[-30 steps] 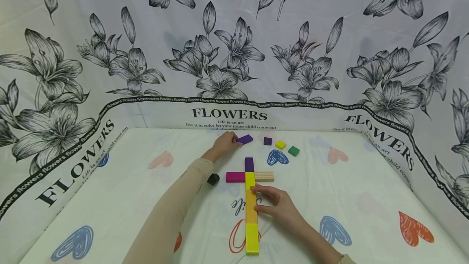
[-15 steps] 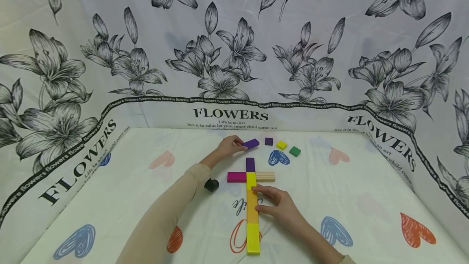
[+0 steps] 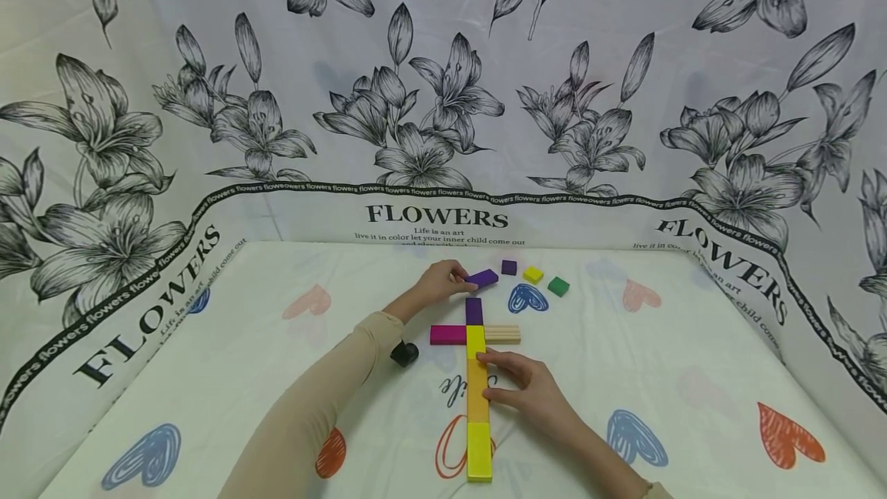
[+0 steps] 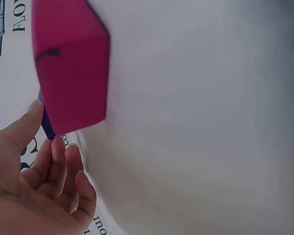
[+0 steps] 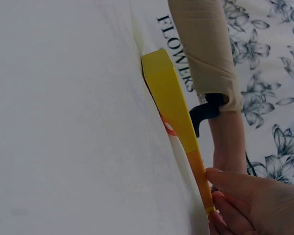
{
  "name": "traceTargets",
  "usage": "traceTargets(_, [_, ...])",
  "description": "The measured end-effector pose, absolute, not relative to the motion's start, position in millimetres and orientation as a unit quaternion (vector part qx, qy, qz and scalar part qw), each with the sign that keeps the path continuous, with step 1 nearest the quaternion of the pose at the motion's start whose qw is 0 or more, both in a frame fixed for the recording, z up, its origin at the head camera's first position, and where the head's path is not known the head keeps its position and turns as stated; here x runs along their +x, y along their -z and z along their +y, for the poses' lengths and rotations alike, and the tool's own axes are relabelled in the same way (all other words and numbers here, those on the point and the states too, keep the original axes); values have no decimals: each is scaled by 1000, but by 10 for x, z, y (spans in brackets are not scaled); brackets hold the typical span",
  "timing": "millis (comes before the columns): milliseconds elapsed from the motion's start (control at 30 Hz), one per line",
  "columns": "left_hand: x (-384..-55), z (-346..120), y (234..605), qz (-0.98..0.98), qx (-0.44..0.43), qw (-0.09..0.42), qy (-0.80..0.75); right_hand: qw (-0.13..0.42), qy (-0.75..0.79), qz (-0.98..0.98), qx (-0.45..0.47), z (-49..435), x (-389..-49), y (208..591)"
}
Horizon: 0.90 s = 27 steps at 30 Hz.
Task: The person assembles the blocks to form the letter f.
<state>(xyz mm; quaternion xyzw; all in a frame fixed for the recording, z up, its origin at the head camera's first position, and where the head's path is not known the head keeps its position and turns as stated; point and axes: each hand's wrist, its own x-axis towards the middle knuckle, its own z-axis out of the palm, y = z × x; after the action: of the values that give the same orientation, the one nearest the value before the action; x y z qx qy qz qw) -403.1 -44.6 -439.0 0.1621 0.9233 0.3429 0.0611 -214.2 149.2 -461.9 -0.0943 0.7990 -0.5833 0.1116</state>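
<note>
My left hand (image 3: 442, 280) pinches the end of an oblong purple block (image 3: 484, 279) at the far side of the table. In the left wrist view, a magenta block (image 4: 76, 81) hides most of that purple block (image 4: 47, 122). My right hand (image 3: 537, 391) touches the right side of an orange block (image 3: 476, 395) with thumb and fingertips. That block lies in a straight column between a yellow block (image 3: 475, 343) and a nearer yellow block (image 3: 479, 453). A dark purple block (image 3: 473, 312) tops the column. The magenta block and a ridged pale wooden piece (image 3: 502, 333) lie left and right of it.
Beyond the column lie a small purple cube (image 3: 509, 267), a small yellow block (image 3: 533, 275) and a green block (image 3: 557, 286). A black strapped device (image 3: 405, 353) sits under my left wrist. A flower-printed cloth (image 3: 443, 122) stands behind the table.
My left hand has moved right and slightly nearer with the oblong purple block, towards the column's top. My right hand has stayed at the orange block.
</note>
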Motion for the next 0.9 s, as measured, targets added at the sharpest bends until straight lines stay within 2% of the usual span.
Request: traceTargets(900, [-4018,-430,4378,924,168,92,-331,111,588,796,-89,1489,-2152,4626])
